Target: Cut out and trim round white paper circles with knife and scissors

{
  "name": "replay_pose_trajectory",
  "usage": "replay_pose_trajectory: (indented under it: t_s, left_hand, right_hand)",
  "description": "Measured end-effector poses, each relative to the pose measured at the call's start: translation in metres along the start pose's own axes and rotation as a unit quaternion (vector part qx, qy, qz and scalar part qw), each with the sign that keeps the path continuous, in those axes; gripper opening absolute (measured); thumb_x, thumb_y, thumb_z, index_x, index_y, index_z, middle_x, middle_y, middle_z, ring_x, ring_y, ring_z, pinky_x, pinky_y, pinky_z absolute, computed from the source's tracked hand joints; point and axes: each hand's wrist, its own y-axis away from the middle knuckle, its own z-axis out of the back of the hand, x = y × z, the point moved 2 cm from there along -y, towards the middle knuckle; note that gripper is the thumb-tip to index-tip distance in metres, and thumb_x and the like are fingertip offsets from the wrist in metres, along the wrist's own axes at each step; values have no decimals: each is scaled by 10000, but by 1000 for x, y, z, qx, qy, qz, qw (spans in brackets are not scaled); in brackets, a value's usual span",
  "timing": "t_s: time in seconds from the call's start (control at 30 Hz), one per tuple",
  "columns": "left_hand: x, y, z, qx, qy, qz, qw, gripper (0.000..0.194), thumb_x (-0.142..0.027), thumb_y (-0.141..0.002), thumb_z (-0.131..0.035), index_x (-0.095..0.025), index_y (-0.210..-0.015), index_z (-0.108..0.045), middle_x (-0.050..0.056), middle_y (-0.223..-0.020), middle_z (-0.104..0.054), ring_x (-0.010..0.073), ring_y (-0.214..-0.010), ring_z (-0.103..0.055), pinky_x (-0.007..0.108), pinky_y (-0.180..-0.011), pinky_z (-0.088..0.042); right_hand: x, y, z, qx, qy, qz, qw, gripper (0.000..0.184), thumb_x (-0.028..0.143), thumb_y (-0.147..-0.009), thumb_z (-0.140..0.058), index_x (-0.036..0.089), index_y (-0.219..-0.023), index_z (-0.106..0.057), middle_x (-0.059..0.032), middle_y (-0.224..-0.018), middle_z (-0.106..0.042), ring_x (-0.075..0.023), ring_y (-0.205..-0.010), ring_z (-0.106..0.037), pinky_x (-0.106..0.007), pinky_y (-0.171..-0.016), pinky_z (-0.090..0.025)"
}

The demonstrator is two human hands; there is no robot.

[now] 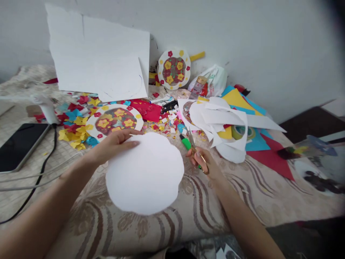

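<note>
My left hand pinches the upper left edge of a white paper cutout, roundish with a wavy outline. To the right of the paper, my right hand is closed around a pair of scissors with gold handles, blades pointing up and away. The scissors are apart from the cutout. Under their blades lies a green marker. Just beyond my left hand rests a white scalloped disc decorated with yellow and red paper flowers.
A second flowered disc and a large white sheet lean on the wall. Colored paper flowers, paper scraps and a red sheet cover the cloth. A phone and hot glue gun lie left.
</note>
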Motion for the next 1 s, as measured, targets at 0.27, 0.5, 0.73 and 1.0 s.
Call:
replay_pose_trajectory:
  t_s: [0.27,0.5,0.73,1.0]
  left_hand:
    - [-5,5,-6,185,-153,-40,970,346,-495,-863,-700,-198,-1013,-605,13,-867,-713,158,-708,-668,197,-547,-500]
    - [-8,10,-14,215,-165,-58,961,315,-472,-890,-673,-192,-1016,-603,17,-848,-723,158,-716,-664,200,-548,-477]
    - [-9,11,-17,241,-156,-49,957,282,-420,-900,-658,-197,-1058,-589,24,-955,-751,176,-830,-692,228,-657,-532]
    - [-8,9,-16,242,-182,-52,952,305,-428,-897,-656,-181,-1067,-603,30,-935,-740,176,-810,-685,218,-632,-521]
  right_hand:
    - [35,-7,6,133,325,95,932,514,680,-876,-540,202,-707,-452,51,-584,-412,-107,-537,-358,-258,-572,-246]
    - [61,-15,-3,251,435,116,857,446,514,-867,-674,194,-664,-440,65,-557,-400,-93,-533,-332,-246,-570,-192]
    - [64,-18,-3,284,455,131,834,412,476,-882,-688,180,-661,-504,61,-539,-461,-90,-519,-326,-248,-555,-178]
    - [58,-18,-2,283,463,147,827,405,478,-892,-692,176,-670,-537,54,-545,-529,-88,-513,-378,-248,-549,-183]
